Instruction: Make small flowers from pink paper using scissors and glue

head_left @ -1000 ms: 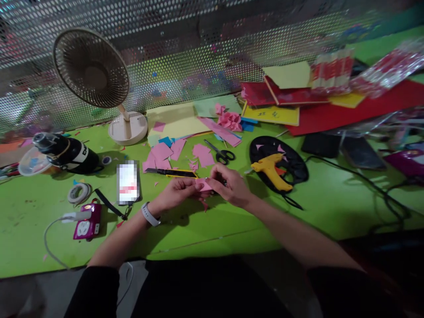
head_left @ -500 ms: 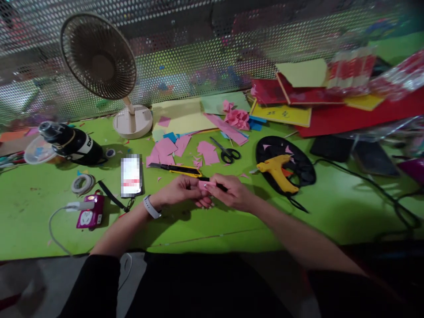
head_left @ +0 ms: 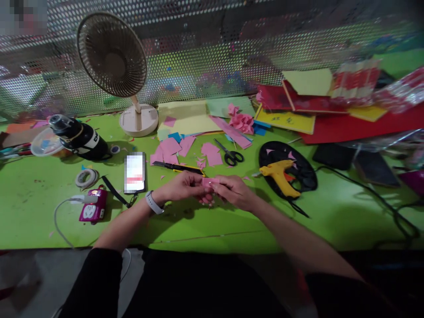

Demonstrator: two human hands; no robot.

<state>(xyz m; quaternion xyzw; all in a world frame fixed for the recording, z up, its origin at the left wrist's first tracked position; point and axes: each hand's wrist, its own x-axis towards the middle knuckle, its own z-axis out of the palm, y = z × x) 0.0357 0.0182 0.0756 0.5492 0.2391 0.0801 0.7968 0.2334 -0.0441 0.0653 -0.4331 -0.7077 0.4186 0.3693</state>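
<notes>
A small piece of pink paper [head_left: 210, 181] is pinched between my two hands, a little above the green table. My left hand [head_left: 187, 186] grips its left end with thumb and fingers; a pale watch band circles that wrist. At the right end, my right hand [head_left: 236, 192] has its thumb pressed on the paper. Just beyond the left hand lies a black and yellow utility knife [head_left: 180, 167]. Behind it are cut pink paper pieces [head_left: 170, 145], and black-handled scissors [head_left: 233, 157] rest to their right.
A yellow glue gun [head_left: 280, 174] lies on a round black item at right. Left are a phone [head_left: 134, 172], tape roll [head_left: 86, 177], purple power adapter [head_left: 94, 205] and black bottle [head_left: 81, 139]. A fan [head_left: 139, 121] stands behind, near crumpled pink paper [head_left: 243, 123] and red boards [head_left: 331, 128].
The view has shifted slightly, so the table things sit a little further right. Both hands keep hold of the pink paper; a dark stick-like thing behind it earlier no longer shows clearly.
</notes>
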